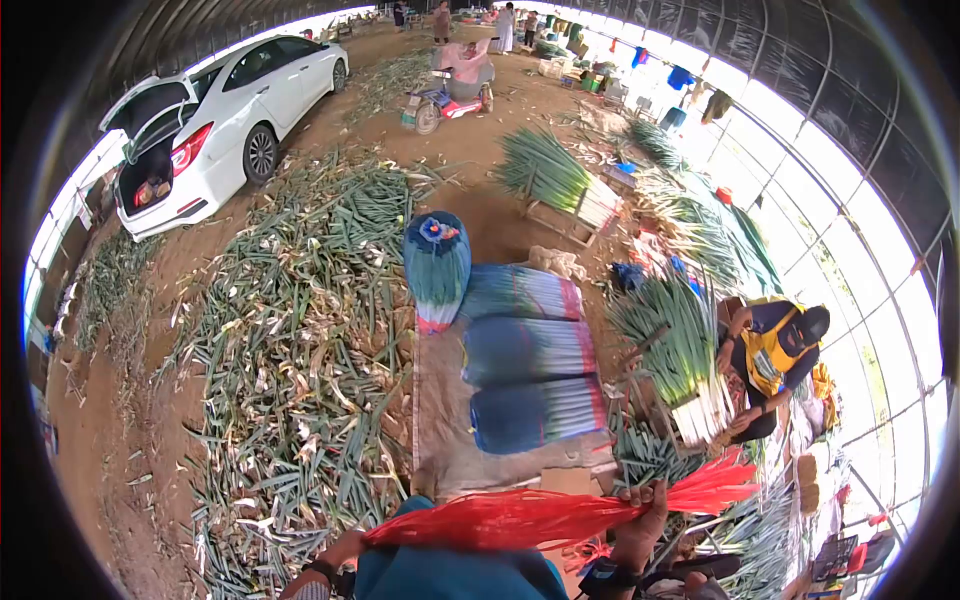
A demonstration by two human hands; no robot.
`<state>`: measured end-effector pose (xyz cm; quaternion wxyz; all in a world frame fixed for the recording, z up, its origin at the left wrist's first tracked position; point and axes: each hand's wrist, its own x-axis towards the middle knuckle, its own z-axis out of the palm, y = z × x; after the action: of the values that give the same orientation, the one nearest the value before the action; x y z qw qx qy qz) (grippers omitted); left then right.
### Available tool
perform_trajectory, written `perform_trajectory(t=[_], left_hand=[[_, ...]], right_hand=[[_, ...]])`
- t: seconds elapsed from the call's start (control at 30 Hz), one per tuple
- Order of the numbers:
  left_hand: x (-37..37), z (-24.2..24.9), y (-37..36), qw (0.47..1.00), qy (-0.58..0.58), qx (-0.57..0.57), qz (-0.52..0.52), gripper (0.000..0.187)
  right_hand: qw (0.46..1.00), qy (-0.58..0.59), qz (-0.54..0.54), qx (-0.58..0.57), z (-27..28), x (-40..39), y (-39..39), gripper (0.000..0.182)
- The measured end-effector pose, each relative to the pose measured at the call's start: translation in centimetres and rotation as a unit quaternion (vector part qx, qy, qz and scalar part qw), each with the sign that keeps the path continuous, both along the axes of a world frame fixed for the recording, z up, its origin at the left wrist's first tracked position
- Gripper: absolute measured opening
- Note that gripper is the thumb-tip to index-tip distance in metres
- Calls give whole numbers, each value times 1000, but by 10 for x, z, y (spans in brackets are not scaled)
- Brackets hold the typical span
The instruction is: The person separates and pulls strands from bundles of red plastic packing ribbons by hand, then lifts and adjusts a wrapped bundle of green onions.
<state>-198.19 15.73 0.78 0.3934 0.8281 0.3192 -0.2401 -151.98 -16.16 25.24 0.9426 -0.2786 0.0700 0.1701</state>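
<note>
A long bundle of red plastic strips (500, 520) stretches across the front of my body at the bottom of the head view. My left hand (345, 548) grips its left end, with the fingers partly hidden. Nearer the other end, my right hand (640, 520) is wrapped round the bundle, and loose strips fan out beyond it. In front of me, several blue net bags of green onions (535, 412) lie side by side on a brown ground sheet (440, 400). One more bag (437, 265) stands upright at the far left corner of the sheet.
A heap of onion leaves (310, 330) covers the ground at left. To the right, a co-worker (775, 350) sits by a rack of green onions (665, 360). Another onion rack (560, 185) stands farther back. Beyond are a white car (225, 120) with its boot up and a three-wheeler (450, 90).
</note>
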Motion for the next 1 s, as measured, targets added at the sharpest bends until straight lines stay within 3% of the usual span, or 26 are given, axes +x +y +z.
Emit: perform_trajectory(t=[0.07,0.17,0.23,0.27,0.3,0.33,0.4,0.43,0.5,0.57,0.6,0.63,0.67,0.73,0.77,0.8,0.83,0.87,1.0], left_hand=[[-15,-22,41,999,31,43,8,39],[-26,-7,112,988,24,89,-121,40],[-41,9,160,999,-5,49,22,37],[-41,16,186,994,40,99,8,35],[-40,25,210,985,84,149,-5,32],[-40,34,231,981,69,178,41,31],[-41,56,262,961,99,213,148,33],[-37,66,284,968,185,136,102,44],[-13,106,289,913,155,377,-4,54],[62,148,328,971,137,197,22,68],[87,146,338,976,46,212,17,80],[127,159,346,969,-107,223,23,77],[178,194,348,963,-227,117,83,76],[255,227,350,949,-273,51,151,64],[272,222,358,946,-267,-61,172,60],[288,214,371,932,-257,-169,191,57],[302,209,379,906,-240,-276,213,53],[315,209,380,877,-277,-281,276,39],[348,204,401,825,-279,-352,343,22]], right_hand=[[999,-11,39,-6,5,7,61,18],[995,-7,71,-76,24,4,147,16],[982,-7,86,-168,33,4,196,14],[976,-42,103,-187,14,12,209,13],[924,-214,94,-303,14,15,224,14],[829,-377,80,-405,13,19,241,15],[866,-207,176,-420,-11,29,274,16],[838,-223,229,-443,-18,34,292,15],[771,-252,330,-482,-24,42,333,16],[666,-350,405,-520,-18,47,391,19],[686,-395,393,-468,-27,46,424,21],[692,-409,422,-421,-28,43,458,21],[695,-419,451,-371,-29,40,492,21],[700,-383,556,-230,-53,25,542,15],[709,-367,588,-130,-56,23,576,15],[721,-319,606,-107,-55,18,597,20],[726,-296,612,-99,-46,19,618,25],[731,-273,618,-92,-36,20,639,30],[716,-294,618,-138,-34,51,686,28]])
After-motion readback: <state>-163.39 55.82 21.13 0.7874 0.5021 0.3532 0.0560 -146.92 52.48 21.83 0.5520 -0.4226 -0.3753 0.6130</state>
